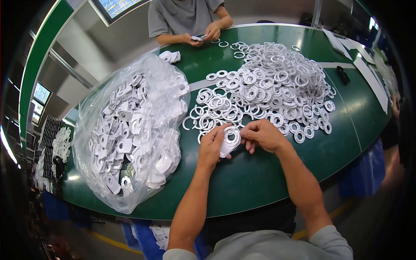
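My left hand grips a white plastic part with a flat tab and a round opening, held up over the table's near side. A round rim surrounds that opening; whether it is a separate ring I cannot tell. At the part's right edge my right hand has its thumb and fingers drawn together, seemingly touching the rim. Anything between those fingertips is hidden. Just beyond my hands spreads a large heap of white rings, some closed and some with a gap.
To my left, a clear plastic bag lies open, full of white tabbed parts. Across the green table, a co-worker's hands hold a small part. White sheets and a black object lie at the right.
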Available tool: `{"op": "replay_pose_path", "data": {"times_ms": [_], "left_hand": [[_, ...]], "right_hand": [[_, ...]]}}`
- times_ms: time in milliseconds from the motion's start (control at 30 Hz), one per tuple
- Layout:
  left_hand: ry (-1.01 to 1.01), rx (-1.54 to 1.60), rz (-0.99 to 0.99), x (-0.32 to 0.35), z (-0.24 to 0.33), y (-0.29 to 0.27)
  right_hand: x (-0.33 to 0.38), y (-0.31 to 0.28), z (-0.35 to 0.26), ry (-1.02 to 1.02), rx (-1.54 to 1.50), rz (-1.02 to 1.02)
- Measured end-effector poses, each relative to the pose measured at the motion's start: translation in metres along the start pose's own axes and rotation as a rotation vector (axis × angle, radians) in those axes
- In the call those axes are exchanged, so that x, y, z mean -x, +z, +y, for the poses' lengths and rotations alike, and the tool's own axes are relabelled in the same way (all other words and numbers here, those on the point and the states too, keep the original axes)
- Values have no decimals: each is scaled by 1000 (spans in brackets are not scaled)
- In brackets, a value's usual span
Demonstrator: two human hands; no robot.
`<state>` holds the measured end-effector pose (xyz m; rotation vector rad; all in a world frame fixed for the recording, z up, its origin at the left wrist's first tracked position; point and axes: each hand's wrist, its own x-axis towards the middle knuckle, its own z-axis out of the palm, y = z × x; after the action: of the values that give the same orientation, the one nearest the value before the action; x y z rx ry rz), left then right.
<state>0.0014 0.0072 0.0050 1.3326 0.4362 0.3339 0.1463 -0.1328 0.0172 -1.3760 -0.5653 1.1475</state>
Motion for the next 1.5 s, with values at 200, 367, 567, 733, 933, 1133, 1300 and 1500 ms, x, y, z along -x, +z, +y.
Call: {"op": "replay_pose_path", "data": {"times_ms": [200, 367, 567, 733, 933, 1133, 1300, 1500], "left_hand": [[-29, 33, -36, -4, -8, -6], [-40, 24, -49, -3, -7, -6], [-16, -34, -24, -4, -12, -3], [9, -101, 33, -6, -14, -3], [65, -136, 37, -5, -14, 1], [147, -154, -55, -3, -11, -3], [145, -179, -4, -7, -13, -6], [213, -211, 28, -4, -9, -4]], "right_hand": [[0, 0, -1, 84, -140, -39], [3, 1, -3, 119, -166, -54], [0, 7, -1, 139, -69, 42], [1, 10, -2, 116, -98, 59], [1, 8, 1, 72, 44, 36], [2, 14, 3, -96, 151, 128], [-5, 8, 9, -126, 73, 110], [-3, 14, 9, -103, 144, 108]]}}
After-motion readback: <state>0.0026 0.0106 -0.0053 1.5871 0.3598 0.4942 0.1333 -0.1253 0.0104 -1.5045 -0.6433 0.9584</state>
